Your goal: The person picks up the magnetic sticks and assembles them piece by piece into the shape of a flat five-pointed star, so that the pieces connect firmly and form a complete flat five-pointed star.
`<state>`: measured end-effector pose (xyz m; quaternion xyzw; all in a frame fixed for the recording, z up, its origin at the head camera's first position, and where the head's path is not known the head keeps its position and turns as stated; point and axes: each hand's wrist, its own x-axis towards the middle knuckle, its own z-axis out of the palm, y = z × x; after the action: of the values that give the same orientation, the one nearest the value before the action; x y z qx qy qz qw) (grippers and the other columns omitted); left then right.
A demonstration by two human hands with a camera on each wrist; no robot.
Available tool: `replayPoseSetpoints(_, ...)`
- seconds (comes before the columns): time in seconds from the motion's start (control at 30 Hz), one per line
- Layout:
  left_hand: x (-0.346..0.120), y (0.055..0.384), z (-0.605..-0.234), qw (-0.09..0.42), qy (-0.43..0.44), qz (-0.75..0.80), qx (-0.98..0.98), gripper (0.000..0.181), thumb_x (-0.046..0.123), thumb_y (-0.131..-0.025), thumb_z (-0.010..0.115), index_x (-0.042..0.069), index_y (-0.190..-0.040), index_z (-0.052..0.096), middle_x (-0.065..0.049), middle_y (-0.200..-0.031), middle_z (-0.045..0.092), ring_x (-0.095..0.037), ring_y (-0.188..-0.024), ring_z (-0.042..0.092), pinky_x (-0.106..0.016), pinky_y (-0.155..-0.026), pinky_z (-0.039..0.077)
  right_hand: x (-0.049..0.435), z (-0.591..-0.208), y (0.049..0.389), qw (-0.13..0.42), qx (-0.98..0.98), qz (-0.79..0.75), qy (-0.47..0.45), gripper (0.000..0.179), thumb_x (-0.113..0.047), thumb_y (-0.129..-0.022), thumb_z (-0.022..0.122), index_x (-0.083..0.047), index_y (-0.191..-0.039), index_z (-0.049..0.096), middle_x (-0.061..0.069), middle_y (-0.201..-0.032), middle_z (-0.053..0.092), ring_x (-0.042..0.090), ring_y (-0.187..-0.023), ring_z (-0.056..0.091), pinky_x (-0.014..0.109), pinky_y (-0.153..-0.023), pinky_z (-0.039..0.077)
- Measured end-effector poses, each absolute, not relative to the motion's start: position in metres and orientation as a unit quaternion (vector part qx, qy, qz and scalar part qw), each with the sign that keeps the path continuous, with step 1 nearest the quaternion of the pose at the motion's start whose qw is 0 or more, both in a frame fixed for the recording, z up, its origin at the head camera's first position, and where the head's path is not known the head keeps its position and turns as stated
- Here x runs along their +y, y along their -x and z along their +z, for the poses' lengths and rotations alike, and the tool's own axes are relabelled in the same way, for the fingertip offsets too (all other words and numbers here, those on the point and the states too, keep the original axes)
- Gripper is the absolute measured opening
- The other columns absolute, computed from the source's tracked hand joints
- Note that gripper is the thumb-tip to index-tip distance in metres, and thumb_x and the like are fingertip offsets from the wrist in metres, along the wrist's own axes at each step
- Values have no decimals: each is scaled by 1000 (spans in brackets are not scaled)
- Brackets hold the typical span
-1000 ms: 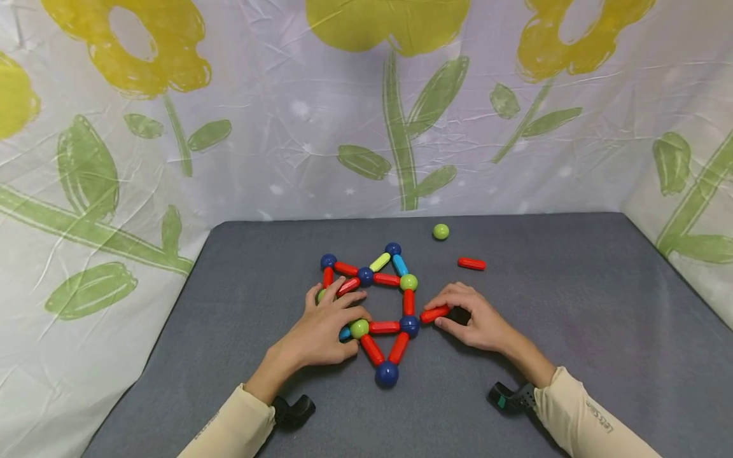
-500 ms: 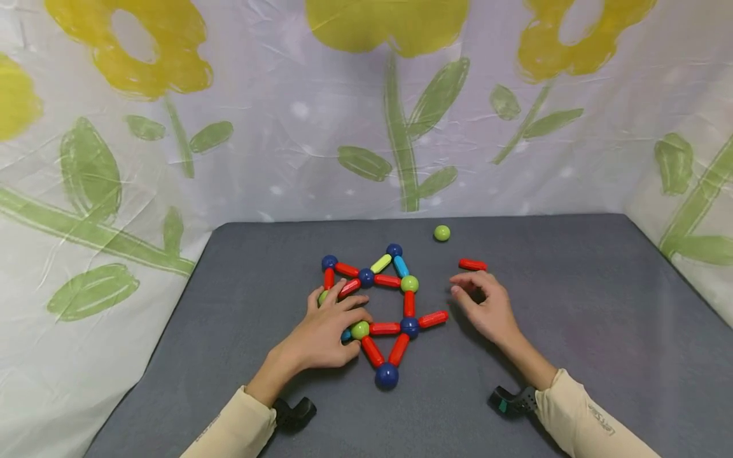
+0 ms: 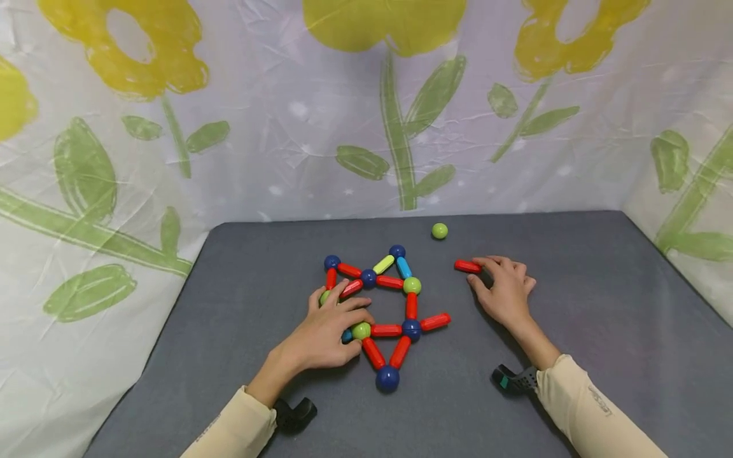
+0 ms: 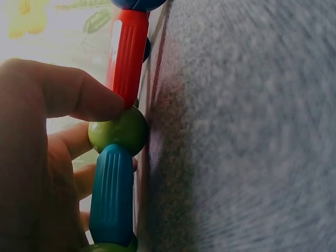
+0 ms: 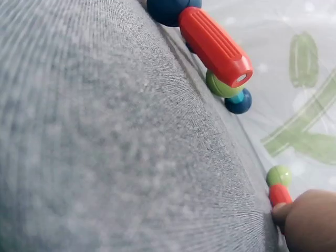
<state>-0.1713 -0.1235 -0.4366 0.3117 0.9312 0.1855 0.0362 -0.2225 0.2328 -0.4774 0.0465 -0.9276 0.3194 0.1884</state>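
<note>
A flat frame of magnetic rods and balls lies on the table. My left hand (image 3: 328,331) is over its left side, thumb and fingers around a green ball (image 4: 122,131) that joins a red rod (image 4: 128,58) and a blue rod (image 4: 112,194). Part of the frame is hidden beneath that hand. To the right, my right hand (image 3: 505,289) pinches the right end of a loose red magnetic rod (image 3: 466,266) between thumb and forefinger. Another red rod (image 3: 436,322) sticks out rightward from a dark blue ball (image 3: 411,329) of the frame, its outer end free.
A loose green ball (image 3: 439,231) sits near the table's back edge, beyond the right hand. The frame's nearest corner is a dark blue ball (image 3: 387,379). A flower-printed cloth (image 3: 258,159) rises behind the grey tabletop (image 3: 572,286).
My right hand let go of one red rod, now attached to the frame's right blue ball, and moved back and right to grip the loose red rod. My left hand has stayed put.
</note>
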Motion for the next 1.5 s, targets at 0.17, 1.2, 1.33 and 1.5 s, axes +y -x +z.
replayPoseSetpoints(0.17, -125, 170, -437, 42, -307, 186, 932, 36, 25, -82, 60, 31, -116, 70, -1, -152, 54, -41, -157, 16, -72, -116, 4, 227, -482, 223, 206, -917, 330, -83, 22, -19, -88, 80, -5, -106, 78, 17, -100, 67, 35, -94, 47, 53, -83, 23)
replayPoseSetpoints(1.2, -128, 173, -435, 62, -308, 190, 930, 34, 28, -86, 64, 33, -119, 70, 3, -154, 53, -36, -158, 13, -74, -116, 3, 212, -469, 205, -11, -859, 401, -319, 72, -30, -79, 87, -27, -143, 55, -10, -128, 61, 12, -105, 46, 37, -87, 27)
replayPoseSetpoints(1.33, -128, 174, -434, 65, -306, 189, 931, 34, 29, -86, 64, 34, -119, 70, 4, -154, 52, -35, -159, 13, -73, -116, 3, 213, -470, 206, -9, -856, 404, -322, 63, -24, -80, 86, -27, -137, 60, -9, -128, 64, 13, -104, 47, 35, -85, 27)
replayPoseSetpoints(1.5, -127, 174, -435, 70, -305, 191, 931, 34, 30, -87, 63, 34, -120, 69, 5, -155, 51, -34, -159, 12, -71, -117, 2, 213, -473, 209, 8, -843, 416, -342, 43, -23, -83, 85, -24, -123, 70, -6, -123, 69, 12, -105, 50, 33, -85, 25)
